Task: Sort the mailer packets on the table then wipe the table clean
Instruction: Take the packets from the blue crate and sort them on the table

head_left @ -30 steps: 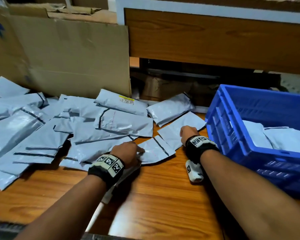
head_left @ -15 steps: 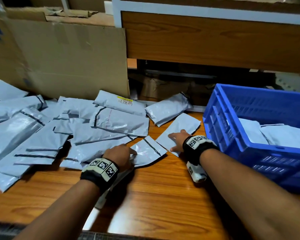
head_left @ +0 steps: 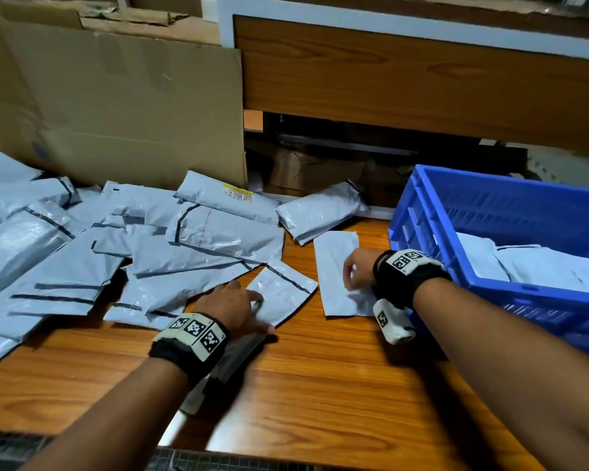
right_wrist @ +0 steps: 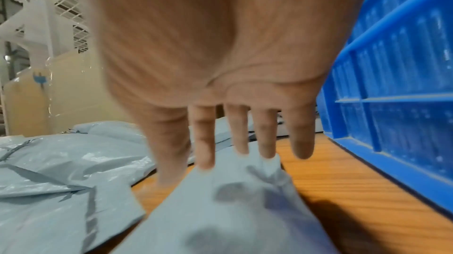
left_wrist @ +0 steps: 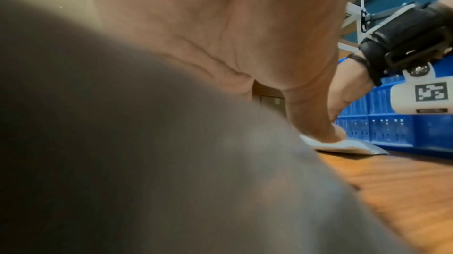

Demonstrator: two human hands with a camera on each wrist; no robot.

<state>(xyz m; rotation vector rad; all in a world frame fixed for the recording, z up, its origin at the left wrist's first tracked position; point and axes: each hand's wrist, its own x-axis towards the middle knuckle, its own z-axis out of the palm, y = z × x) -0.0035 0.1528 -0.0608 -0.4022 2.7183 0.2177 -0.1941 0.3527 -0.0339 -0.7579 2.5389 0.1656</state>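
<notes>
Several grey mailer packets [head_left: 92, 263] lie in a heap on the left half of the wooden table [head_left: 320, 385]. My left hand [head_left: 238, 307] rests flat on a small packet [head_left: 283, 287] at the heap's near right edge; a fingertip [left_wrist: 308, 120] presses its edge. Another grey packet lies blurred under that wrist. My right hand [head_left: 357, 270] presses straight fingers [right_wrist: 242, 136] onto a flat packet [head_left: 334, 266] beside the blue crate [head_left: 490, 212]. That flat packet [right_wrist: 232, 209] bunches slightly under the fingertips.
The blue crate [right_wrist: 392, 64] at the right holds a few packets [head_left: 541, 266]. A cardboard sheet [head_left: 133, 107] leans behind the heap, and a wooden panel [head_left: 422, 79] stands across the back. Bare wood lies between my forearms.
My right hand has slid the flat packet nearer and turned it more lengthwise beside the crate. My left hand has shifted right onto the small packet.
</notes>
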